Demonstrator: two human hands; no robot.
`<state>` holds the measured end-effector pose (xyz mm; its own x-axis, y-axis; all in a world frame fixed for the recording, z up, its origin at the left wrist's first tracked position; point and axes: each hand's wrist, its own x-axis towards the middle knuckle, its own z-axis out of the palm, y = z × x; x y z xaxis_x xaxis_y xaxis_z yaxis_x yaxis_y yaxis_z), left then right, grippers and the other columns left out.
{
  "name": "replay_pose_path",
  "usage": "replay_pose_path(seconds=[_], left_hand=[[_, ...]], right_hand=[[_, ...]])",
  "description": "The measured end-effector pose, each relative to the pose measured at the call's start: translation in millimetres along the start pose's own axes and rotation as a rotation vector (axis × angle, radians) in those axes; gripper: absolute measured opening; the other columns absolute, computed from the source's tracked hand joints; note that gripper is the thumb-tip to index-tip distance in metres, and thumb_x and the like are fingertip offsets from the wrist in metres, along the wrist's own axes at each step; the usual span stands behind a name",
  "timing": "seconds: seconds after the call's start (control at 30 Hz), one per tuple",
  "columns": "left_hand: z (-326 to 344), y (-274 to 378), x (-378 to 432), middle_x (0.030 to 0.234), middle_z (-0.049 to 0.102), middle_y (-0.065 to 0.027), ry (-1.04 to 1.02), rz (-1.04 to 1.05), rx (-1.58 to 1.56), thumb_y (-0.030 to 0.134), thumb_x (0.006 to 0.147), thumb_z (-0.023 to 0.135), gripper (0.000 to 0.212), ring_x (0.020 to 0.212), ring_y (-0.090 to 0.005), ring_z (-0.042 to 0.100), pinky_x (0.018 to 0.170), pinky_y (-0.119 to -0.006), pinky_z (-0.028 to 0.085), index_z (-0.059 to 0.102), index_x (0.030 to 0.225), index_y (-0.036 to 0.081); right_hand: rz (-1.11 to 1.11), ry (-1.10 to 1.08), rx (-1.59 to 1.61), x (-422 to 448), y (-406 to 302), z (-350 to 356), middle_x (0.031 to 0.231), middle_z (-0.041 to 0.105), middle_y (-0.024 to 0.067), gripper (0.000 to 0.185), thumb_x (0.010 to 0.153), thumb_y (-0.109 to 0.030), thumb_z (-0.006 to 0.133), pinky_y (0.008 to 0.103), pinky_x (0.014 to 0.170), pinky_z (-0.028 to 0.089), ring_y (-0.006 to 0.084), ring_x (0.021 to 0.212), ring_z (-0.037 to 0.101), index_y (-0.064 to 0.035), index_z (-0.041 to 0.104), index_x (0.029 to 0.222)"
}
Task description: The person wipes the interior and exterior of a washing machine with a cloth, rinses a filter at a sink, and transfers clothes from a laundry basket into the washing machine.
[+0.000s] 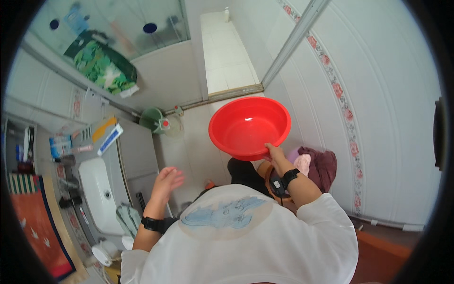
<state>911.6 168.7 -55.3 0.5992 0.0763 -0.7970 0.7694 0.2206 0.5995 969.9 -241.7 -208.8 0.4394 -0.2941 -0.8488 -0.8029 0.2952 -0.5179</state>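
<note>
A red plastic basin (244, 124) is held out in front of me, its inside facing up and no objects visible in it. My right hand (276, 154) grips the near right part of its rim, thumb over the edge and fingers underneath. Off to the left, apart from the basin, my left hand (168, 181) is raised over the floor beside the washbasin cabinet. Its fingers are loosely spread, slightly blurred, and nothing is in them. Below my right forearm, a basket holds maroon cloth (323, 167) and pink cloth (302, 164).
On the left, a white sink (97, 195) is set in a counter with a toothpaste box (110, 139). A green bucket (150, 119) and a red-capped jug (165, 124) stand on the floor. A green bag (103, 67) hangs by the glass partition. Ahead lies a raised doorway sill (236, 92).
</note>
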Motion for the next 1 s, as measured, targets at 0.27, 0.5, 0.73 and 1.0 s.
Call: replay_pose_path(seconds=[0.27, 0.5, 0.73, 1.0], left_hand=[[91.0, 177.0, 167.9, 0.111, 0.060, -0.0096, 0.134, 0.262, 0.145, 0.020, 0.094, 0.053, 0.032, 0.094, -0.0181, 0.061, 0.081, -0.030, 0.051, 0.049, 0.123, 0.006], [240.7, 332.0, 324.3, 0.136, 0.040, -0.0147, 0.530, 0.609, 0.225, 0.027, 0.078, 0.072, 0.084, 0.120, -0.0260, 0.048, 0.098, -0.038, 0.041, 0.022, 0.144, 0.009], [300.3, 392.0, 395.6, 0.141, 0.033, -0.0135, 0.705, 0.654, 0.296, 0.039, 0.074, 0.075, 0.096, 0.128, -0.0282, 0.039, 0.106, -0.044, 0.033, 0.018, 0.141, 0.002], [249.7, 337.4, 347.3, 0.126, 0.048, -0.0116, 1.030, 0.142, 0.540, 0.039, 0.093, 0.052, 0.036, 0.113, -0.0191, 0.044, 0.095, -0.043, 0.039, 0.052, 0.120, 0.015]], right_hand=[[0.161, -0.054, -0.024, 241.0, -168.9, 105.0, 0.115, 0.057, 0.0124, 0.050, 0.085, -0.030, 0.063, 0.0349, 0.064, 0.055, 0.0254, 0.076, 0.061, -0.0121, 0.043, 0.128], [0.374, -0.110, 0.024, 487.0, -277.9, 228.0, 0.128, 0.047, 0.0148, 0.056, 0.088, -0.033, 0.062, 0.0429, 0.078, 0.052, 0.0365, 0.092, 0.056, -0.0095, 0.039, 0.133], [0.408, -0.035, -0.118, 610.1, -391.8, 319.1, 0.118, 0.050, 0.0120, 0.046, 0.088, -0.034, 0.059, 0.0377, 0.075, 0.053, 0.0298, 0.088, 0.056, -0.0060, 0.048, 0.123], [0.299, 0.003, 0.014, 769.8, -414.4, 412.8, 0.110, 0.053, 0.0056, 0.034, 0.091, -0.032, 0.050, 0.0328, 0.069, 0.051, 0.0211, 0.089, 0.054, -0.0091, 0.051, 0.116]])
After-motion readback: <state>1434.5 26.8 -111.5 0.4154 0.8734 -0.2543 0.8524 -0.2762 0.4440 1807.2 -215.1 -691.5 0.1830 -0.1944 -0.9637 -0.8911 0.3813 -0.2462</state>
